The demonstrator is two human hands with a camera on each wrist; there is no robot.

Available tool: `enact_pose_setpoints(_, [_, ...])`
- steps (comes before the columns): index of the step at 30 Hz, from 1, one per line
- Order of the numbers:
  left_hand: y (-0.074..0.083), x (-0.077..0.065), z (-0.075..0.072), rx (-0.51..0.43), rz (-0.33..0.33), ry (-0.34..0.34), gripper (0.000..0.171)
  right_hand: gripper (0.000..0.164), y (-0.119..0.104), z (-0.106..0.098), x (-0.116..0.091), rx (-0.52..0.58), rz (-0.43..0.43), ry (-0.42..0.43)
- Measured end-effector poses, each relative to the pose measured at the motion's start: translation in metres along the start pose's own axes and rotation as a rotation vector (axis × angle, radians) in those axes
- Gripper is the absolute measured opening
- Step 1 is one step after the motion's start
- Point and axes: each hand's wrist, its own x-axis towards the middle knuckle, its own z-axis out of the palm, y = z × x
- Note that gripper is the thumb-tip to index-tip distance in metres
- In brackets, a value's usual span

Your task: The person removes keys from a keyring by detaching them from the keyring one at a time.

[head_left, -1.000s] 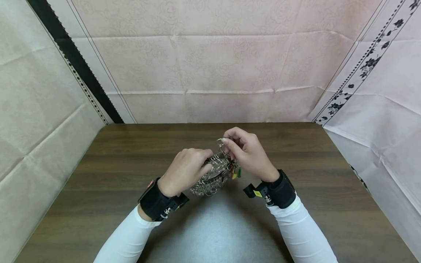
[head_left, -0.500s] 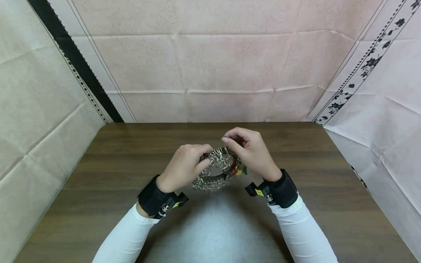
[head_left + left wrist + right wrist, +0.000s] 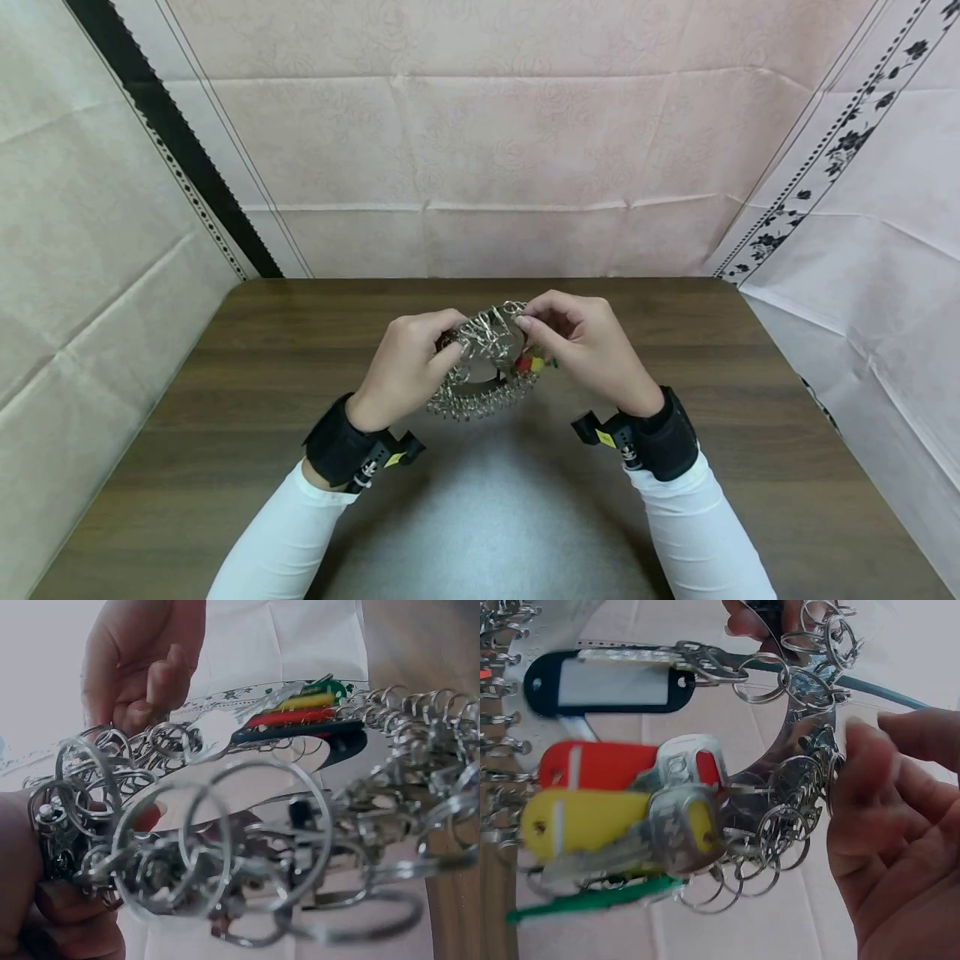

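Note:
A large metal hoop strung with several small split key rings point(image 3: 489, 332) is held up between both hands over the table. On its left side, my left hand point(image 3: 401, 358) grips the hoop, thumb towards me. My right hand point(image 3: 588, 346) pinches small rings at the upper right, its fingertips right at them in the right wrist view. Keys point(image 3: 686, 829) hang inside with coloured key tags: a red tag point(image 3: 600, 761), a yellow tag point(image 3: 585, 817), a green tag point(image 3: 592, 898) and a black-framed tag point(image 3: 615, 684) with a white label.
The brown wooden table point(image 3: 285, 367) runs back to a pale cloth backdrop point(image 3: 525, 167). More cloth, with a dark floral border point(image 3: 847, 150), hangs at the right. Black straps with cameras point(image 3: 341, 442) circle both wrists.
The hoop has risen and spread from a bunched shape into an open round. My left hand has moved left and away from me; my right hand has shifted slightly right.

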Motion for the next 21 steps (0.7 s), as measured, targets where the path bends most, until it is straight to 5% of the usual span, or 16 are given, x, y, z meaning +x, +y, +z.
enact_pose_setpoints(21, [-0.002, 0.003, -0.003, -0.074, -0.010, 0.136, 0.017, 0.015, 0.004, 0.024, 0.005, -0.190, -0.041, -0.118])
